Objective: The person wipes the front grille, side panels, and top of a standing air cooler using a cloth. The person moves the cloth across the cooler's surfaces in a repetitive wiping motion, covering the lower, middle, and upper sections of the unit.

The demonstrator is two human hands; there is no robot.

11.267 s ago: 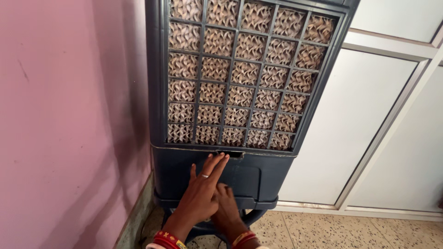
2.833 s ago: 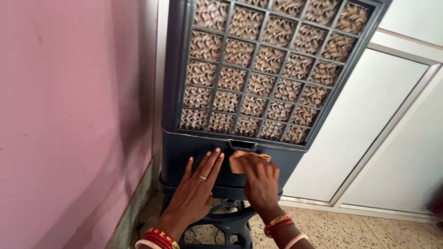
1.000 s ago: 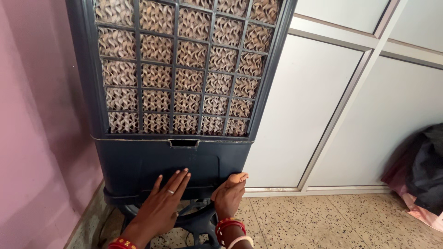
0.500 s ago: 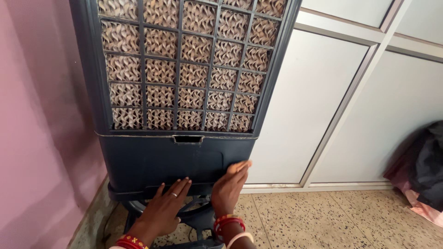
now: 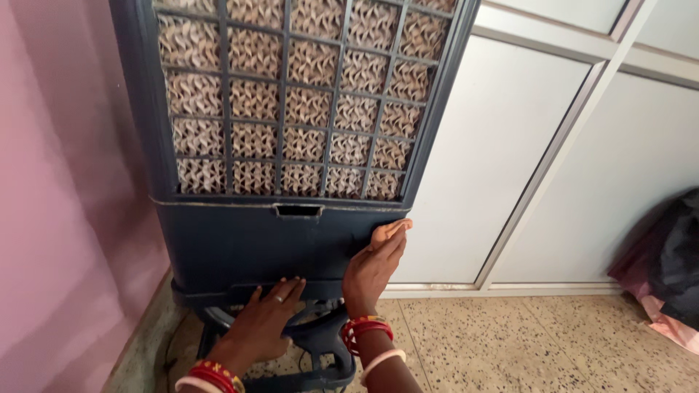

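The air cooler [image 5: 291, 145] is a tall dark blue-grey plastic unit standing upright on a dark wheeled stand [image 5: 313, 349]. Its upper part is a square grille showing tan honeycomb cooling pads; below the grille is a plain tank panel with a small rectangular slot at its top edge. A small orange-tan cloth [image 5: 391, 229] is bunched flat against the cooler's lower right corner edge, just below the grille

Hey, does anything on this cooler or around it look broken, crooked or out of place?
Nothing looks broken or askew. The air cooler stands upright, its grille whole. The one oddity is a heap of dark and pink cloth on the floor by the white cupboard doors.
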